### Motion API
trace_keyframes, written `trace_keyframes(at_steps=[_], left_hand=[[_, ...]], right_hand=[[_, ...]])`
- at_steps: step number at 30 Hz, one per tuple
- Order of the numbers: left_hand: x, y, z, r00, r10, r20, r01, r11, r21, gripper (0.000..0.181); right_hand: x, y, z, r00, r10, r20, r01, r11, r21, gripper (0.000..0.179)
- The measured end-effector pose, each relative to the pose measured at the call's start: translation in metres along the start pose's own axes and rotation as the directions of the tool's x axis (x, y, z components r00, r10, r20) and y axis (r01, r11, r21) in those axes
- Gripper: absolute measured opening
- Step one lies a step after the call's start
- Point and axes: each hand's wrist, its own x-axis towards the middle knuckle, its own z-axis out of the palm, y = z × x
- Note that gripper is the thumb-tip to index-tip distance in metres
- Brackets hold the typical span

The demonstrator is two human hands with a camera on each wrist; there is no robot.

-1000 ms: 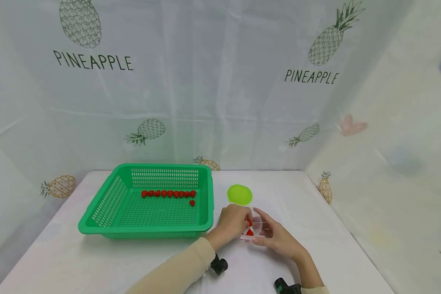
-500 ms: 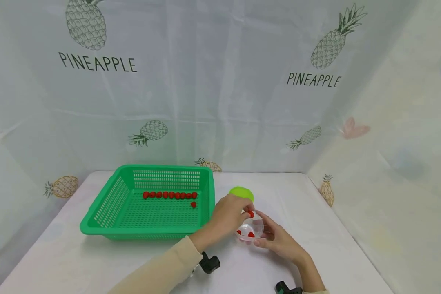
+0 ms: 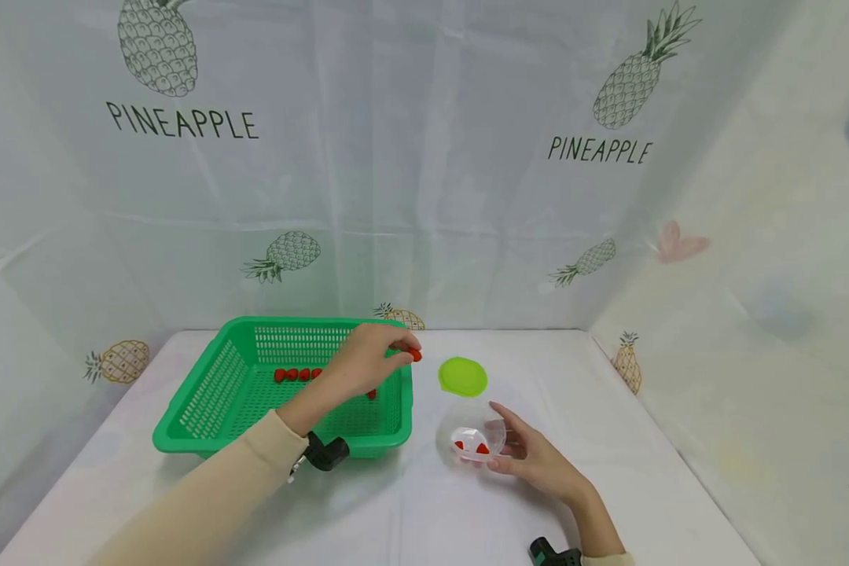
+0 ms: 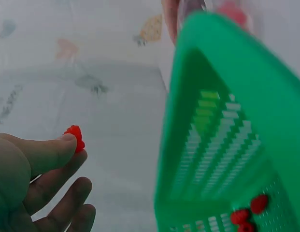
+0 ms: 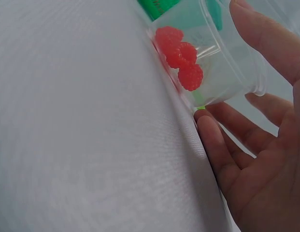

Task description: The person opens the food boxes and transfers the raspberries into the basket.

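Note:
My left hand (image 3: 368, 362) is above the right side of the green basket (image 3: 280, 450), pinching a raspberry (image 4: 75, 139) between thumb and forefinger. The other fingers lie loosely bent in the left wrist view. Beside the basket, my right hand (image 3: 534, 457) holds a clear plastic cup (image 3: 455, 420), thumb near its rim and fingers curved about its side. Several raspberries (image 5: 190, 77) lie in the bottom of that cup in the right wrist view. Inside the basket a row of raspberries (image 3: 292, 375) is partly hidden by my left hand and forearm.
A lime-green round lid (image 3: 463, 376) lies flat on the white-covered table (image 3: 573, 385), behind the cup. A curtain (image 3: 424, 173) printed with pineapples hangs along the table's back edge. The basket's raised walls surround its raspberries.
My left hand has risen from the cup and moved left to above the basket's right side, carrying the raspberry out with it. My right hand stays at the cup.

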Motion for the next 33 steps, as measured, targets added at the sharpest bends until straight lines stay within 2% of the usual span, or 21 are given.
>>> trace_keyframes(at_steps=[7, 11, 24, 30, 33], left_hand=[[0.001, -0.041, -0.020, 0.999, -0.020, 0.029, 0.019, 1.000, 0.024, 0.019], [0.004, -0.057, -0.027, 0.999, -0.015, 0.045, 0.014, 0.999, 0.038, 0.020], [0.011, -0.084, -0.032, 0.986, -0.113, 0.121, 0.103, 0.991, 0.090, 0.022], [0.017, -0.095, -0.035, 0.971, -0.119, 0.206, 0.090, 0.985, 0.146, 0.019], [0.021, -0.099, -0.032, 0.961, -0.125, 0.246, 0.079, 0.979, 0.187, 0.014]], right_hand=[[0.002, 0.003, 0.002, 1.000, -0.001, 0.007, 0.001, 1.000, 0.001, 0.097], [0.003, 0.004, 0.002, 1.000, -0.004, 0.009, 0.004, 1.000, 0.004, 0.096], [0.001, 0.004, 0.001, 1.000, 0.012, 0.003, -0.012, 1.000, 0.008, 0.096], [0.001, 0.004, 0.002, 1.000, 0.013, 0.001, -0.013, 1.000, 0.016, 0.097], [0.001, 0.006, 0.000, 1.000, 0.011, 0.005, -0.012, 1.000, 0.024, 0.096]])
